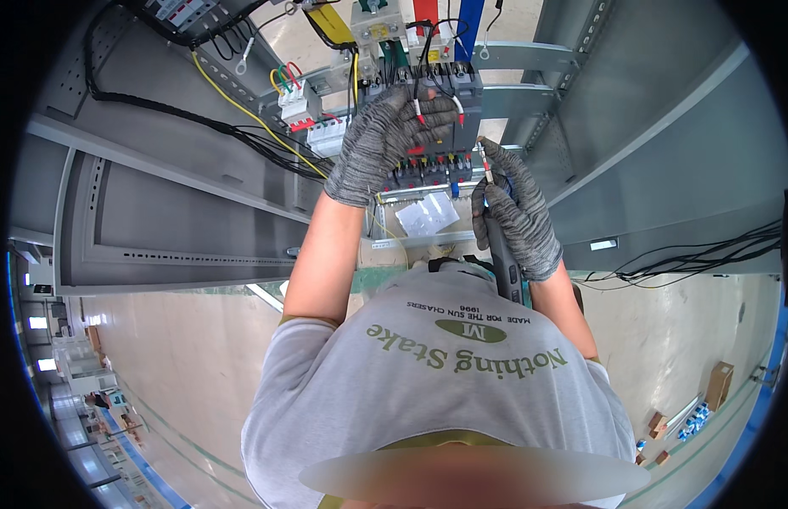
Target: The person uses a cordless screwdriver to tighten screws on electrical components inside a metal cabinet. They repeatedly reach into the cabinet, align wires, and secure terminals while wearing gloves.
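My left hand (378,140), in a grey knitted glove, is at the front of a dark grey circuit breaker (468,85) in an open metal cabinet. Its fingers are bent round thin black wires (431,61) with white sleeves and red ends; the exact grip is partly hidden. In my right hand (523,216), gloved alike, is a dark grey cordless screwdriver (501,254), its body pointing down toward my waist. A slim metal shaft with a red and white band (486,166) stands up by the right fingertips, right of the breaker's lower terminals (432,170).
Grey cabinet walls rise left (199,212) and right (657,119). A black wire bundle (169,110) and a yellow cable (241,110) cross the left side. White terminal blocks (300,103) sit left of the breaker. A paper sheet in plastic (428,214) lies below. Loose black cables (699,254) hang right.
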Demonstrator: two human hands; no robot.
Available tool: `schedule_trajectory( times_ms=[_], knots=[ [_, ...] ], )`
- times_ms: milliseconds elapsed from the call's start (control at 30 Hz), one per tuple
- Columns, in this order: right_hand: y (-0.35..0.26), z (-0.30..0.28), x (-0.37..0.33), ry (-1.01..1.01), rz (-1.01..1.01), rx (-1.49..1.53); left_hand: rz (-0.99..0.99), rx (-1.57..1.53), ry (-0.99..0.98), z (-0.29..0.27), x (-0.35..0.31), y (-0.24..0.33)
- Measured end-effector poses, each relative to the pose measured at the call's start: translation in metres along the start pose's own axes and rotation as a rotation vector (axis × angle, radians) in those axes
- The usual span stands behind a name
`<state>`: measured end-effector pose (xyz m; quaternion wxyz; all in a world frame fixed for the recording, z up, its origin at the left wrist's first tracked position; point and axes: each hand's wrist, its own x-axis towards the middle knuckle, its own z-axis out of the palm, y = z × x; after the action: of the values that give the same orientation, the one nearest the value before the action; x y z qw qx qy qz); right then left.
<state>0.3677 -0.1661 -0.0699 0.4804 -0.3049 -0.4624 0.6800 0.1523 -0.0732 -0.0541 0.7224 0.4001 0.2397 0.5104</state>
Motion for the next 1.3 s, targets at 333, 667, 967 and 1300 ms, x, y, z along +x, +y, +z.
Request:
schedule_trajectory(
  times_ms=[333,667,967,1300],
  knots=[
    [0.002,0.008,0.000,0.009,0.012,-0.040,0.000,0.578,0.154,0.011,-0.009,0.015],
    [0.004,0.022,0.015,0.030,-0.032,-0.101,0.093,0.527,0.112,0.016,-0.001,0.007],
    [0.010,0.040,0.027,0.144,-0.154,-0.261,0.178,0.512,0.205,0.021,-0.004,-0.003],
    [0.034,0.045,0.035,0.239,-0.236,-0.334,0.196,0.483,0.233,0.017,-0.008,-0.010]
  ],
)
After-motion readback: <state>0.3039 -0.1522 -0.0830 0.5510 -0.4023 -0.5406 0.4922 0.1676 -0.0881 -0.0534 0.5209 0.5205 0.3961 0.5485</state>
